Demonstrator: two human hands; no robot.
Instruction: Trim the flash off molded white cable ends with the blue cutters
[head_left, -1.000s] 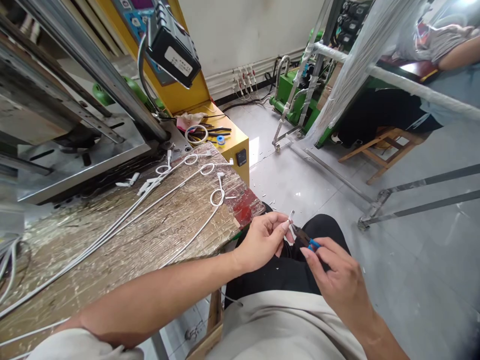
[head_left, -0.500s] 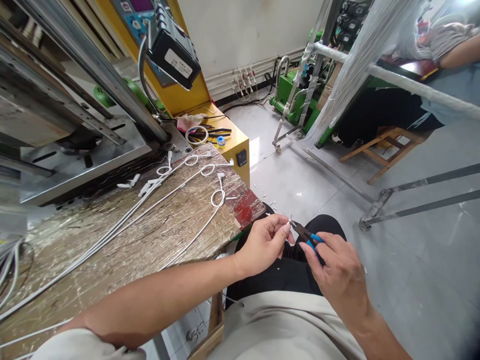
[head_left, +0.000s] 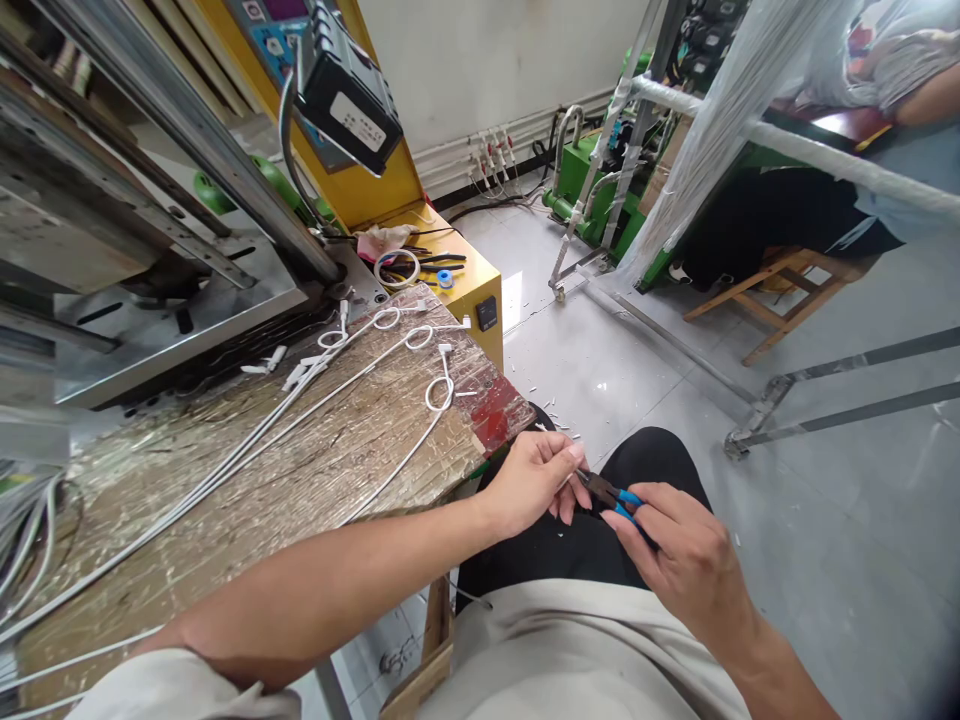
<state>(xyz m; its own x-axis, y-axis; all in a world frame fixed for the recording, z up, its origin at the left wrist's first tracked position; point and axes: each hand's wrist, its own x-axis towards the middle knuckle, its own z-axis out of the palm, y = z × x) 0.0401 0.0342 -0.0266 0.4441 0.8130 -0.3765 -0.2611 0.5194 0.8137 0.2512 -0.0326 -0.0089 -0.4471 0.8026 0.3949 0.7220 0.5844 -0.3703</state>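
Observation:
Over my lap, my left hand [head_left: 538,475] is closed in a pinch, thumb against fingers. What it pinches is mostly hidden; it seems to be a small white part. My right hand [head_left: 679,535] is wrapped round the blue handles of a pair of pliers [head_left: 604,490]. The dark jaws point left and reach the left fingertips. Left of the hands, several white cables [head_left: 375,495] with small loops and plug ends lie across the worn wooden bench [head_left: 300,480].
A machine with steel columns [head_left: 255,150] rises at the left. Tools and a blue-centred roll [head_left: 445,279] lie on a yellow cabinet [head_left: 480,270]. White scraps dot the floor. On the right are a wrapped metal rack [head_left: 825,155], a wooden stool [head_left: 787,300] and another person's arm [head_left: 930,100].
The white piece that stood up at the plier jaws no longer shows. My left fingers have turned downward, and the pliers sit slightly lower. The view has shifted a little.

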